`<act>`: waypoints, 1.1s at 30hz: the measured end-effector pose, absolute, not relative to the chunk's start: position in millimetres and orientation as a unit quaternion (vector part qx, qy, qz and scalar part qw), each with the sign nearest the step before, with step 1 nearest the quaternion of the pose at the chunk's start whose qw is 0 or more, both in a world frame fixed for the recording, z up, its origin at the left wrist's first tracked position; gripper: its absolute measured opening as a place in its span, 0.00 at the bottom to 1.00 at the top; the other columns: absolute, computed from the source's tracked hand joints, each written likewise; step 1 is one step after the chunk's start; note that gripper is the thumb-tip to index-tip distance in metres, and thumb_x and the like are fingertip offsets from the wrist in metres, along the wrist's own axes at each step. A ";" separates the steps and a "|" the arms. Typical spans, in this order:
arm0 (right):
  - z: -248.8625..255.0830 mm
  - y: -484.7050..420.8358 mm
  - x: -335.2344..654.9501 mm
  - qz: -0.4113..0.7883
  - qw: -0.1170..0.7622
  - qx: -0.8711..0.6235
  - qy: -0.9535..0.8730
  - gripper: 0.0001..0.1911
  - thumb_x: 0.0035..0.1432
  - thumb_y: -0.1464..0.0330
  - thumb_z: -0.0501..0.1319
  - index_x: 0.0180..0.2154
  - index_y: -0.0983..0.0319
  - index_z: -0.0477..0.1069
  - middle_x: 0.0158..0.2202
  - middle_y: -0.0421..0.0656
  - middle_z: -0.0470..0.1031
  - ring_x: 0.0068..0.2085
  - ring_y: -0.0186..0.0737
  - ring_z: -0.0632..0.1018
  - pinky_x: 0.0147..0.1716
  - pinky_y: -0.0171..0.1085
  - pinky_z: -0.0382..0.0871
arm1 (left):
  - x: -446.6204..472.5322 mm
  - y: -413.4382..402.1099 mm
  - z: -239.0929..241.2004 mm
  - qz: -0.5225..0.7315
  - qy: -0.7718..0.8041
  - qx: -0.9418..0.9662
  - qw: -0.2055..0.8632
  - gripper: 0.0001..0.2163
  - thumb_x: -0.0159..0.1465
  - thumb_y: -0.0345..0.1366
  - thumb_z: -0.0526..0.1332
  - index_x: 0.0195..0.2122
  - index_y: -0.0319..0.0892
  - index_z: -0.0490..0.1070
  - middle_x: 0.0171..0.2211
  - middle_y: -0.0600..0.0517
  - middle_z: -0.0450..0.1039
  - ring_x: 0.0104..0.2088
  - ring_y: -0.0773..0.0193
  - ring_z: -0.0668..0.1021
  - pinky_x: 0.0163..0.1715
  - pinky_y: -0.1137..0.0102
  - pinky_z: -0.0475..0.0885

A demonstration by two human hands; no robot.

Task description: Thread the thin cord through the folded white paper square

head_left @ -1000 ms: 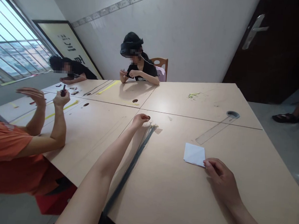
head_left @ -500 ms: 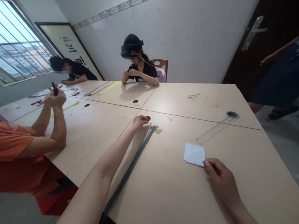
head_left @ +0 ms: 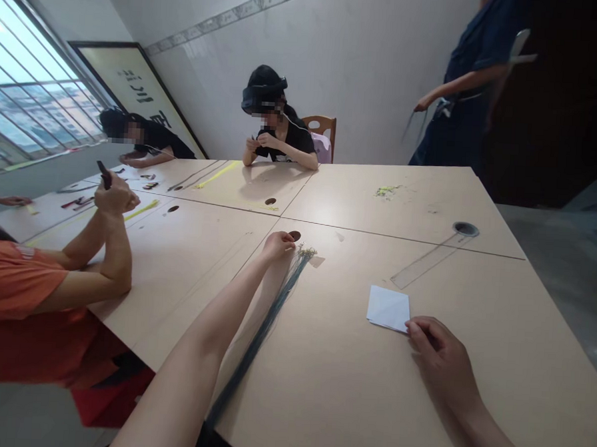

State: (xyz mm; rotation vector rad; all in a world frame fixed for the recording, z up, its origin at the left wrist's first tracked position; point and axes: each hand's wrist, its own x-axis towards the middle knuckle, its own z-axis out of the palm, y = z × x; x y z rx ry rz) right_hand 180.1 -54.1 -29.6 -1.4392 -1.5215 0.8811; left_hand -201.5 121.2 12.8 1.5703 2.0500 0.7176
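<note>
My left hand (head_left: 278, 244) reaches far across the table with its fingers curled together at the yellow-tipped end of a long bundle of dark blue-grey wires (head_left: 268, 322); what it pinches, if anything, is too small to see. My right hand (head_left: 441, 361) rests on the table with its fingers bent, the fingertips touching the near corner of a folded white paper (head_left: 388, 307).
A clear ruler (head_left: 427, 259) lies beside a round cable hole (head_left: 465, 228). A person in an orange shirt (head_left: 24, 309) sits at my left, hands raised. Two seated people work at the far side. A person in dark blue (head_left: 461, 78) stands by the door.
The person in dark blue has walked in from the right to the table's far corner. My neighbour's hands have come together and risen. My own hands have barely moved.
</note>
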 end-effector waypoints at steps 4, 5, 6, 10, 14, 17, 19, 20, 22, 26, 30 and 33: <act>-29.9 -54.9 180.0 0.359 0.424 -0.570 -0.605 0.11 0.57 0.60 0.54 0.31 0.60 0.68 0.34 0.42 0.72 0.37 0.40 0.71 0.37 0.35 0.62 | -200.9 116.2 19.6 0.246 0.733 0.587 0.239 0.09 0.50 0.34 0.64 0.32 0.40 0.73 0.30 0.50 0.77 0.33 0.63 0.76 0.28 0.75 0.66; -29.7 -55.2 179.9 0.359 0.425 -0.570 -0.605 0.11 0.57 0.60 0.54 0.31 0.60 0.68 0.34 0.42 0.72 0.37 0.40 0.71 0.37 0.35 0.62 | -201.1 114.9 20.7 0.243 0.730 0.591 0.243 0.08 0.51 0.33 0.63 0.33 0.40 0.73 0.31 0.50 0.77 0.32 0.64 0.76 0.28 0.75 0.66; -29.5 -55.4 179.9 0.359 0.424 -0.570 -0.605 0.11 0.57 0.60 0.54 0.31 0.60 0.68 0.34 0.42 0.72 0.37 0.40 0.71 0.37 0.35 0.62 | -201.5 113.6 21.4 0.240 0.727 0.594 0.245 0.08 0.52 0.33 0.62 0.34 0.40 0.73 0.32 0.50 0.77 0.32 0.65 0.76 0.28 0.75 0.66; -29.3 -55.8 179.6 0.359 0.424 -0.570 -0.606 0.11 0.57 0.60 0.54 0.31 0.60 0.68 0.34 0.42 0.72 0.37 0.40 0.71 0.37 0.35 0.62 | -204.2 108.6 21.9 0.233 0.729 0.602 0.225 0.09 0.52 0.31 0.61 0.35 0.40 0.72 0.35 0.50 0.76 0.34 0.66 0.76 0.30 0.76 0.67; -30.1 -55.4 179.2 0.355 0.424 -0.572 -0.606 0.11 0.56 0.60 0.55 0.31 0.60 0.68 0.34 0.42 0.72 0.37 0.39 0.71 0.37 0.35 0.62 | -205.0 103.1 21.3 0.215 0.745 0.603 0.187 0.10 0.50 0.31 0.62 0.35 0.40 0.73 0.34 0.50 0.74 0.30 0.66 0.74 0.27 0.75 0.65; -30.3 -55.1 179.2 0.354 0.422 -0.574 -0.606 0.11 0.56 0.60 0.55 0.31 0.60 0.68 0.34 0.42 0.72 0.37 0.39 0.71 0.37 0.35 0.62 | -203.3 100.6 19.9 0.203 0.745 0.613 0.170 0.09 0.49 0.31 0.63 0.33 0.40 0.73 0.32 0.50 0.73 0.28 0.66 0.72 0.26 0.75 0.63; -30.4 -55.1 179.2 0.354 0.423 -0.573 -0.606 0.11 0.56 0.60 0.55 0.31 0.60 0.68 0.34 0.42 0.72 0.37 0.40 0.71 0.38 0.36 0.62 | -201.7 101.0 17.5 0.200 0.741 0.620 0.163 0.09 0.49 0.32 0.63 0.33 0.40 0.74 0.32 0.50 0.72 0.29 0.66 0.72 0.26 0.75 0.63; -30.5 -55.2 179.3 0.354 0.423 -0.573 -0.606 0.11 0.56 0.60 0.55 0.31 0.60 0.68 0.34 0.42 0.72 0.37 0.40 0.71 0.38 0.36 0.62 | -200.9 101.9 15.9 0.199 0.739 0.623 0.160 0.09 0.49 0.32 0.63 0.33 0.40 0.74 0.32 0.50 0.72 0.29 0.66 0.72 0.26 0.75 0.63; -30.5 -55.3 179.4 0.355 0.422 -0.573 -0.606 0.11 0.56 0.60 0.55 0.31 0.60 0.68 0.34 0.42 0.72 0.37 0.40 0.71 0.38 0.36 0.62 | -199.5 104.4 12.4 0.200 0.735 0.629 0.153 0.09 0.49 0.32 0.63 0.33 0.40 0.74 0.33 0.50 0.71 0.30 0.66 0.72 0.27 0.74 0.63; -29.6 -55.5 179.5 0.361 0.422 -0.572 -0.604 0.11 0.56 0.59 0.54 0.31 0.60 0.68 0.34 0.42 0.72 0.37 0.40 0.71 0.37 0.36 0.62 | -197.6 109.5 7.3 0.204 0.724 0.644 0.141 0.06 0.48 0.33 0.64 0.29 0.41 0.75 0.35 0.50 0.70 0.32 0.65 0.72 0.31 0.73 0.64; -29.1 -55.1 179.4 0.361 0.420 -0.575 -0.602 0.12 0.56 0.59 0.54 0.31 0.60 0.68 0.33 0.42 0.72 0.36 0.40 0.71 0.36 0.36 0.62 | -197.5 109.9 5.9 0.216 0.721 0.643 0.140 0.04 0.49 0.32 0.62 0.27 0.41 0.74 0.32 0.50 0.71 0.31 0.65 0.71 0.31 0.73 0.63; -29.0 -55.1 179.7 0.355 0.423 -0.574 -0.604 0.11 0.56 0.60 0.54 0.30 0.60 0.68 0.33 0.42 0.72 0.36 0.40 0.71 0.36 0.36 0.62 | -198.2 108.0 5.7 0.227 0.727 0.631 0.148 0.05 0.49 0.31 0.61 0.28 0.40 0.74 0.28 0.51 0.72 0.29 0.65 0.72 0.29 0.73 0.63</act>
